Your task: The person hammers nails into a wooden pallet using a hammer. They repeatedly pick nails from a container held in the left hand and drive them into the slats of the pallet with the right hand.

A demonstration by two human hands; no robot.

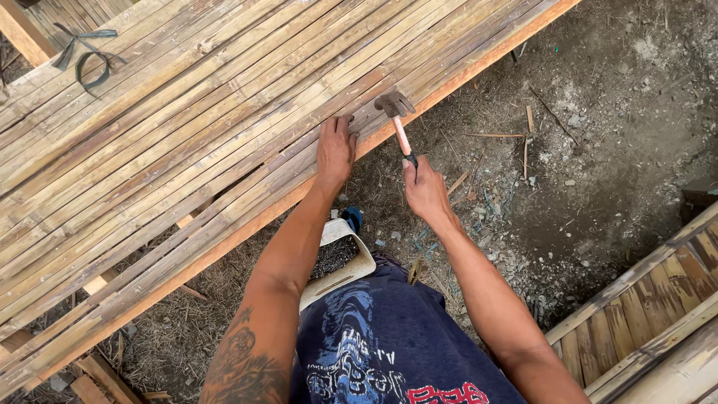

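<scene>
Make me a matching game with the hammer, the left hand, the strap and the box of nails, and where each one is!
Things:
1. hammer
2. left hand
3. strap
4. box of nails

Places:
A. far up at the panel's left corner
B. flat on the bamboo slats
C. low down, by the person's waist
D. in the right hand, head at the panel's edge

Pairs: 1-D, 2-B, 3-A, 4-C
</scene>
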